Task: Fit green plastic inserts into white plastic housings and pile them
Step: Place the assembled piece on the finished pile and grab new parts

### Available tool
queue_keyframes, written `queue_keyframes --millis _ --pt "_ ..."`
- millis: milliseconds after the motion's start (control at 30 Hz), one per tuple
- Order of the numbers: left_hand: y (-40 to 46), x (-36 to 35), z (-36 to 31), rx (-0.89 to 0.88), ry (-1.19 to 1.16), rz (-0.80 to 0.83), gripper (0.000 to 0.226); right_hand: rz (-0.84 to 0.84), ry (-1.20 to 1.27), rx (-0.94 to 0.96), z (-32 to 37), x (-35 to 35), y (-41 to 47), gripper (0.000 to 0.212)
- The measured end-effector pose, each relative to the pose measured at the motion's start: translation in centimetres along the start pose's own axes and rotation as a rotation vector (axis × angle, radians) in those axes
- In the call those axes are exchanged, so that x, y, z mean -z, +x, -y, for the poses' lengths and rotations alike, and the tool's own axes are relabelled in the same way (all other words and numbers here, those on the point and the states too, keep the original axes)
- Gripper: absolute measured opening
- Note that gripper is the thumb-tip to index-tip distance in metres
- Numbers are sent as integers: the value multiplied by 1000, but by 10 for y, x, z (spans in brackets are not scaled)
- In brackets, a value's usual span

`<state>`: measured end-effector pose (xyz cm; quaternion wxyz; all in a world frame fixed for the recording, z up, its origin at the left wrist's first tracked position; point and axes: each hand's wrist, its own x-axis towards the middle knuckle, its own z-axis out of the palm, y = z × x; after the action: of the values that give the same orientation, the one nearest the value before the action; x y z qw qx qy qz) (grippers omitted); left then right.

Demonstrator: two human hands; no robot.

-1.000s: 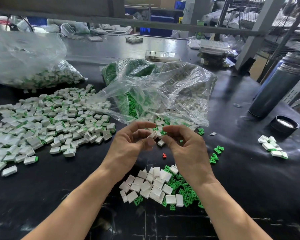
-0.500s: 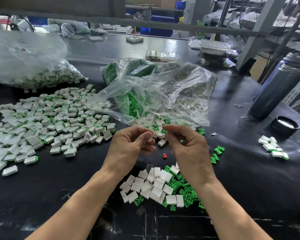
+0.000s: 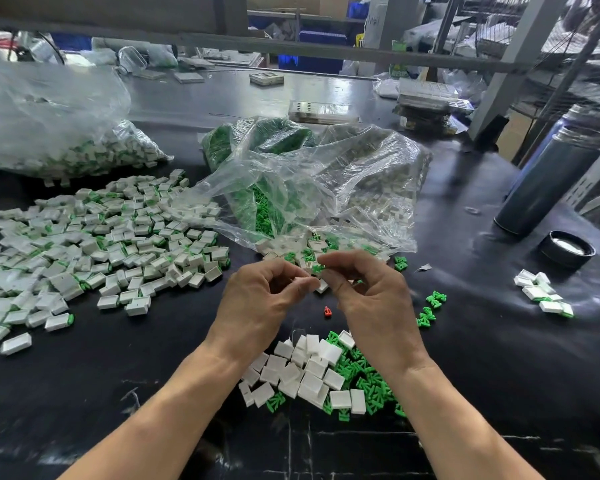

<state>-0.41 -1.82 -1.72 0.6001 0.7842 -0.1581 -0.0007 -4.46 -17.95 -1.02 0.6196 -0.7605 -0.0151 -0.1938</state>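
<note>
My left hand (image 3: 260, 303) and my right hand (image 3: 368, 292) are raised together over the middle of the black table. The left fingers curl round a small white housing (image 3: 300, 279), mostly hidden by the thumb. Between thumb and forefinger my right hand pinches a green insert (image 3: 317, 269), just right of the housing. Below my hands lies a small heap of empty white housings (image 3: 302, 372) mixed with loose green inserts (image 3: 364, 379). A big pile of fitted housings (image 3: 94, 247) spreads over the left of the table.
A crumpled clear bag (image 3: 312, 188) of green inserts and housings lies behind my hands. Another bag (image 3: 49, 133) of fitted parts sits at far left. A grey flask (image 3: 548, 181) and its black lid (image 3: 567, 250) stand right. A few parts (image 3: 541, 292) and one red piece (image 3: 327, 310) lie loose.
Both hands have risen slightly and stayed together. The green insert now shows at my right fingertips, close against the housing in my left hand.
</note>
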Motion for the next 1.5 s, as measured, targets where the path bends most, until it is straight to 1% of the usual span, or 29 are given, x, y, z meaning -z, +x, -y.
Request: queue_keyframes --millis 33,67,133,167,367,667,800,1033,1200,1300,1400,1500 --pt "0 0 0 -6 11 5 29 7 5 5 0 0 0 25" --pt "0 -1 0 -7 17 6 25 17 4 9 0 0 0 26" --pt "2 -1 3 0 22 4 10 35 -13 11 0 0 -1 27" --pt "2 0 3 1 21 7 7 42 -25 11 0 0 -1 26" --pt "1 0 2 -15 -5 40 6 49 -60 14 0 0 -1 25" --pt "1 0 0 29 -32 3 11 47 -125 -4 -5 4 0 22" --pt "1 1 -1 27 -33 22 12 65 -133 -14 -6 4 0 22" --pt "1 3 0 55 -44 36 12 88 -124 -48 -6 4 0 18" --pt "1 3 -1 52 -47 49 11 89 -33 -135 -6 3 0 14" --pt "0 3 -3 41 -45 43 10 90 -51 -126 -7 3 1 14" --pt "-1 2 -5 56 -98 28 9 72 -36 -133 -9 3 1 15" --pt "0 3 -7 98 -202 25 5 53 -25 -144 -11 1 1 12"
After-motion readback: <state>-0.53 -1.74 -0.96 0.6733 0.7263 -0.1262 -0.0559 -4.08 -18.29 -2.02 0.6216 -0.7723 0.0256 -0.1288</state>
